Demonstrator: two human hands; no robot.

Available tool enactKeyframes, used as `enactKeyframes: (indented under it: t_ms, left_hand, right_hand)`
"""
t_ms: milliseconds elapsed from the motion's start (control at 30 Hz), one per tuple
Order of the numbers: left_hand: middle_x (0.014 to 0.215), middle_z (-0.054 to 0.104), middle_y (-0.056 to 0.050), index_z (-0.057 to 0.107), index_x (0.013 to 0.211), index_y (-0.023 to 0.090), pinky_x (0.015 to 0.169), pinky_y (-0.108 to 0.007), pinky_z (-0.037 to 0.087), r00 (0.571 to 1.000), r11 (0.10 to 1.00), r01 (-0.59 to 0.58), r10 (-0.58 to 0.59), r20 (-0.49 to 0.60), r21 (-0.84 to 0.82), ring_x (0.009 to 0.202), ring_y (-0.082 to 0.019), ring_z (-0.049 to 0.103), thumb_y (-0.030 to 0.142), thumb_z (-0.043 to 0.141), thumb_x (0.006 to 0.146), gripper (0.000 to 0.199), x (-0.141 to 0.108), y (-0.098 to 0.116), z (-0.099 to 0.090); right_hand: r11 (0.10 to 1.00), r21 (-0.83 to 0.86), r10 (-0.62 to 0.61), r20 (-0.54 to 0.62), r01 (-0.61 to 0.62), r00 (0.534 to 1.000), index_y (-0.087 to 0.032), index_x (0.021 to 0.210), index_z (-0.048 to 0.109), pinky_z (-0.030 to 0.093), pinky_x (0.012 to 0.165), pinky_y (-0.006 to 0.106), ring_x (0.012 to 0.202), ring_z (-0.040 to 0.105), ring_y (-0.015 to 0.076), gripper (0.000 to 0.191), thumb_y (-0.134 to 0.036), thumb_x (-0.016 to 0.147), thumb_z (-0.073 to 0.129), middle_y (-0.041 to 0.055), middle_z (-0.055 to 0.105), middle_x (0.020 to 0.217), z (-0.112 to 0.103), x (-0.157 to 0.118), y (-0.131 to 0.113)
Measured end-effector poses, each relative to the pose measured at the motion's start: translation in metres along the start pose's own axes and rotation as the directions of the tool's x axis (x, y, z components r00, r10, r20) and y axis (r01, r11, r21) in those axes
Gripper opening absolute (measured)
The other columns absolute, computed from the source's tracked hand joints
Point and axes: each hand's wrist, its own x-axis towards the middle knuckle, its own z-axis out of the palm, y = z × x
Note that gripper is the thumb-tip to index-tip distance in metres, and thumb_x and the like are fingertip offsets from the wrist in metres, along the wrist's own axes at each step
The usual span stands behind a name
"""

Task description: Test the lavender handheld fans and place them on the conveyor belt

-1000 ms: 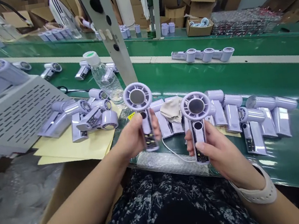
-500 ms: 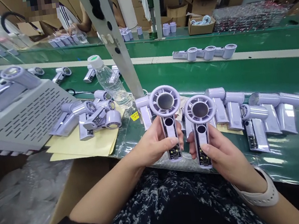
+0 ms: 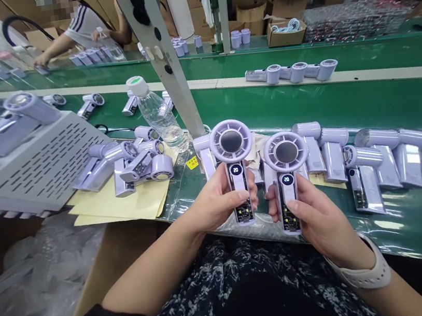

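Observation:
Upright in my left hand (image 3: 217,201) is a purple handheld fan (image 3: 231,142), my thumb pressing low on its front. A matching handheld fan (image 3: 286,152) stands in my right hand (image 3: 316,211), thumb likewise on the handle. Both handles show bare circuit parts at the bottom and a round display lit with "20". The two fans are side by side and apart, above the table's near edge. Behind them several more purple fans (image 3: 334,154) stand on the green table, partly hidden by my hands.
A grey vented metal box (image 3: 55,164) is at left, beside fans lying on yellow paper (image 3: 123,207). A clear bottle (image 3: 160,115) leans near a metal post (image 3: 182,94). Three fans (image 3: 299,72) lie on the conveyor's pale strip. Across the line, people work near boxes.
The displays on both fans have lit up with "20". My right hand's fan has shifted slightly right. Across the line, a co-worker's arm now reaches out to the left.

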Motion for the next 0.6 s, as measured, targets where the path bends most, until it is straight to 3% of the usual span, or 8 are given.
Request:
enactKeyframes:
  t_ms: [200,400,600]
  left_hand:
    - [0.091,0.059,0.000,0.050,0.109,0.020,0.065,-0.029,0.055,0.999,0.999,0.039,-0.039,-0.022,0.006,0.073,-0.013,0.062,0.027,0.083,0.079,0.045,0.001,-0.006,0.000]
    - [0.085,0.060,0.002,0.051,0.106,0.019,0.059,-0.027,0.054,0.983,0.997,0.050,-0.059,-0.176,-0.055,0.067,-0.012,0.059,0.028,0.083,0.074,0.046,0.008,-0.012,-0.006]
    - [0.078,0.060,0.002,0.055,0.099,0.018,0.058,-0.027,0.052,0.999,0.997,0.014,-0.012,-0.032,0.073,0.064,-0.013,0.060,0.037,0.082,0.078,0.039,0.004,-0.010,-0.011]
  right_hand:
    - [1.000,-0.020,0.012,-0.004,-0.012,1.000,-0.027,0.121,0.062,0.057,0.072,0.033,0.080,0.063,0.0189,0.029,-0.036,0.095,0.070,0.0053,0.067,0.105,-0.002,-0.003,0.002]
    - [1.000,0.006,0.013,-0.097,-0.013,0.995,-0.024,0.108,0.064,0.056,0.061,0.030,0.071,0.060,0.0169,0.021,-0.042,0.097,0.065,0.0048,0.065,0.098,0.003,-0.001,0.003]
    - [0.997,-0.071,0.008,-0.025,-0.010,1.000,-0.026,0.113,0.062,0.055,0.064,0.032,0.073,0.059,0.0185,0.023,-0.043,0.097,0.064,0.0053,0.063,0.099,0.002,-0.001,0.003]
